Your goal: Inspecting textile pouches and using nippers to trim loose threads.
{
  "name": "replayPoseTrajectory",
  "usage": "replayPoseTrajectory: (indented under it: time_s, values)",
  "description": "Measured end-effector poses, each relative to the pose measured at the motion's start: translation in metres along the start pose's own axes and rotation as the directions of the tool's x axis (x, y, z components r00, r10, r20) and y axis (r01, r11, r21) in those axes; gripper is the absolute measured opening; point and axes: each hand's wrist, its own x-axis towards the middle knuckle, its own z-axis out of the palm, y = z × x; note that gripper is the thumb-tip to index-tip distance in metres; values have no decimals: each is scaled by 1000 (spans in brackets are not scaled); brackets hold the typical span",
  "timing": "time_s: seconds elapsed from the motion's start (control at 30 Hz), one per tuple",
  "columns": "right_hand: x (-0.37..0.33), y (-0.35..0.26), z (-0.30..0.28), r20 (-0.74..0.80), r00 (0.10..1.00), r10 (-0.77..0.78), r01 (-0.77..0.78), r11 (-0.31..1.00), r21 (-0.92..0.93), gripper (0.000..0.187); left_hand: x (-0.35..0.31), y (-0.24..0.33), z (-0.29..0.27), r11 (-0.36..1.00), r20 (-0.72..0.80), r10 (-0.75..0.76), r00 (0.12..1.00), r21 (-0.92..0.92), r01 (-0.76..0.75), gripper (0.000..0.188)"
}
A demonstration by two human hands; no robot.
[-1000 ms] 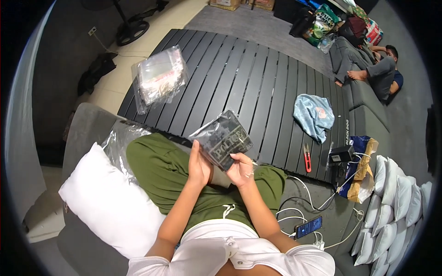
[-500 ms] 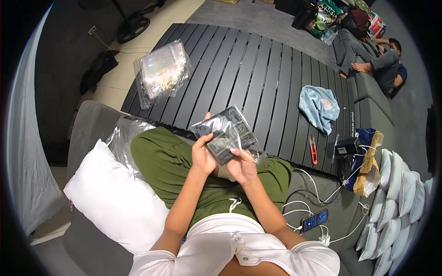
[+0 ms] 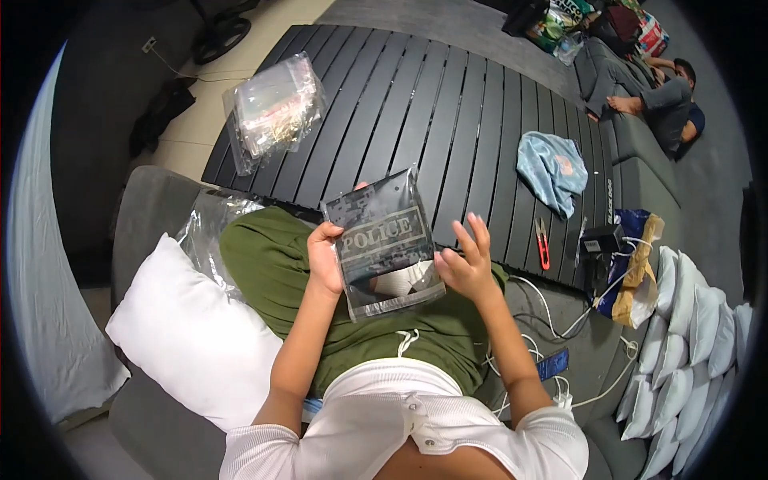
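A flat, clear plastic bag [image 3: 382,240] with a dark, camouflage-patterned fabric piece inside is held above my lap. My left hand [image 3: 326,254] grips its left edge, with the thumb in front and the other fingers mostly behind. Beside the opposite edge, my right hand [image 3: 470,264] has its fingers spread and grips nothing; whether a fingertip brushes the plastic I cannot tell. The fabric fills the upper part of the bag, and the lower end is see-through.
On the black slatted table [image 3: 400,104] lie a stack of clear bags [image 3: 274,112], a light blue cloth [image 3: 552,172] and red-handled thread snips [image 3: 543,244]. A white pillow [image 3: 192,336] sits at my left. Cables and a phone [image 3: 552,365] lie at my right. Another person [image 3: 676,112] reclines on the far sofa.
The bag has turned more upright, with its patterned face toward me. My right hand has let go and moved right, fingers spreading. My left hand still holds on.
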Motion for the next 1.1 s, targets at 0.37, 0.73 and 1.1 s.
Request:
replayPoseTrajectory:
  time_s: [0.37,0.73,1.1]
  values:
    - [50,-8,-2,483,720,499,-660,277,698,26,-1,-11,-57,624,-433,606,667,779,-61,50]
    - [5,57,6,806,147,574,-799,-412,439,36,74,-4,-38,369,-373,73,925,872,322,34]
    - [-7,121,34,473,335,815,-941,266,208,16,126,1,-85,-598,74,397,915,777,196,38]
